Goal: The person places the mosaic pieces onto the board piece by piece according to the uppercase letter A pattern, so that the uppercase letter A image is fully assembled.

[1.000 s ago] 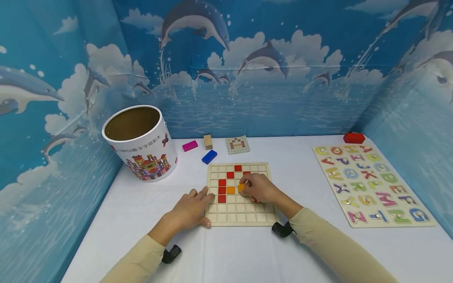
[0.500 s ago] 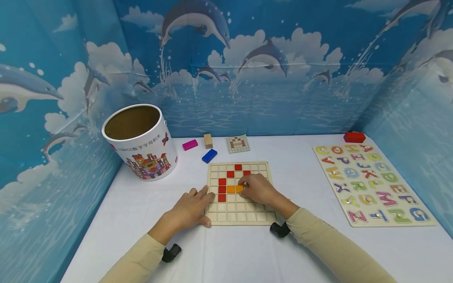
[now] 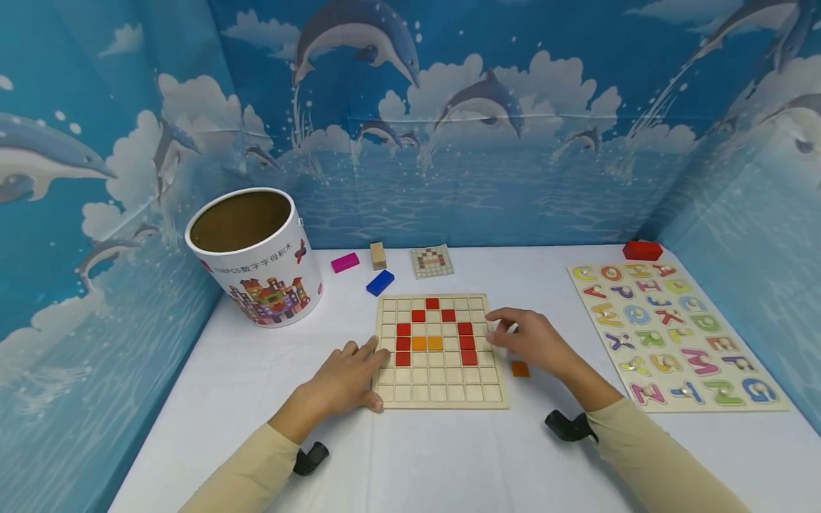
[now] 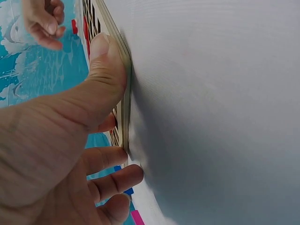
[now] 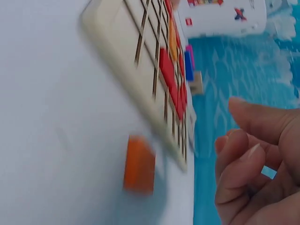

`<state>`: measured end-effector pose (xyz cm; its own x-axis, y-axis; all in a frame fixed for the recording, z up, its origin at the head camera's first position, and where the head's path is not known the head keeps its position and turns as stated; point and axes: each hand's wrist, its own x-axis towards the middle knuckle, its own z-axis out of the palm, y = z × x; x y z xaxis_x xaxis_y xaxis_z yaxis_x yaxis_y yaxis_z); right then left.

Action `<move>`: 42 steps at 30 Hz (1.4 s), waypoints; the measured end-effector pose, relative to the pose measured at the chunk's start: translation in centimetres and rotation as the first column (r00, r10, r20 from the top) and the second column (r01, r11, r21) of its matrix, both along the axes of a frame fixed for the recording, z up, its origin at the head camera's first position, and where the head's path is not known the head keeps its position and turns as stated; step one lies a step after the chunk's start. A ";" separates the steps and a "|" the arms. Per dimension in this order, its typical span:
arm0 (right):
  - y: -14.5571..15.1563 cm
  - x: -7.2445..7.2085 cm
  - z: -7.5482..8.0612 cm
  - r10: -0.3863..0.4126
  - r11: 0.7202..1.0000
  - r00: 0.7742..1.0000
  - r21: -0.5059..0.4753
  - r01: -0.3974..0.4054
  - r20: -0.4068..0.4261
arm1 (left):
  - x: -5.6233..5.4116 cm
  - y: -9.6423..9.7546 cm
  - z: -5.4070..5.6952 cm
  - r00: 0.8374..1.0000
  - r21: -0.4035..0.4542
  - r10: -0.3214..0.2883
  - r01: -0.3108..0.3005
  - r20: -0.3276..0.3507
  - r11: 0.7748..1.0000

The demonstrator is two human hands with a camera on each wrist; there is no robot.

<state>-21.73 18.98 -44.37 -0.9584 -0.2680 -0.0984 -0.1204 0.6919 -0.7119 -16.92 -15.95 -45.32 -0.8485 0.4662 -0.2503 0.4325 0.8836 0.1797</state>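
A wooden grid board [image 3: 438, 394] lies flat on the white table, with red tiles [image 3: 466, 343] forming a peaked outline. Two orange tiles [image 3: 427, 343] sit side by side in its cells. My left hand [image 3: 343, 377] rests at the board's left side. In the left wrist view, the thumb [image 4: 110, 65] touches the board's edge and the fingers are spread. My right hand [image 3: 529, 338] hovers by the right edge, holding nothing, a gap between thumb and forefinger. Just below it a loose orange tile [image 3: 520, 369] lies on the table, also seen blurred in the right wrist view.
A white bucket [image 3: 282, 278] stands at the back left. Pink [image 3: 345, 263], natural wood [image 3: 377, 256] and blue blocks [image 3: 380, 283] lie near a small pattern card [image 3: 431, 261]. A letter puzzle board [image 3: 680, 342] and a red block [image 3: 642, 250] are on the right.
My right hand has let go of the second orange tile, now in its cell, and moved right, off the board. Red tiles on the right and the loose orange tile are uncovered. Left hand unmoved.
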 end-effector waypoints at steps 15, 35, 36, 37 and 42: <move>7.5 3.1 -1.4 -0.079 0.982 0.971 -0.148 0.115 0.226 | 0.2 0.0 0.4 0.999 0.006 0.027 -0.027 0.027 1.000; 4.4 3.6 -2.5 -0.007 0.999 0.996 0.052 0.002 0.085 | 0.2 0.1 0.4 1.000 0.026 0.017 -0.018 0.020 0.999; 4.4 3.6 -2.5 -0.009 0.998 0.997 0.056 0.004 0.081 | 0.2 0.1 0.4 1.000 0.028 0.016 -0.016 0.019 0.999; 4.3 3.6 -2.5 -0.008 0.998 0.997 0.061 0.004 0.077 | 0.2 0.1 0.4 1.000 0.029 0.014 -0.014 0.017 0.999; 4.6 3.4 -2.3 0.005 0.999 0.997 0.040 -0.008 0.082 | 0.2 0.1 0.4 1.000 0.023 0.010 -0.010 0.013 1.000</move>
<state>-18.31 23.59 -46.72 -0.9448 -0.2687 -0.1875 -0.0674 0.7195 -0.6912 -16.72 -15.82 -44.91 -0.8498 0.4636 -0.2508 0.4211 0.8833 0.2059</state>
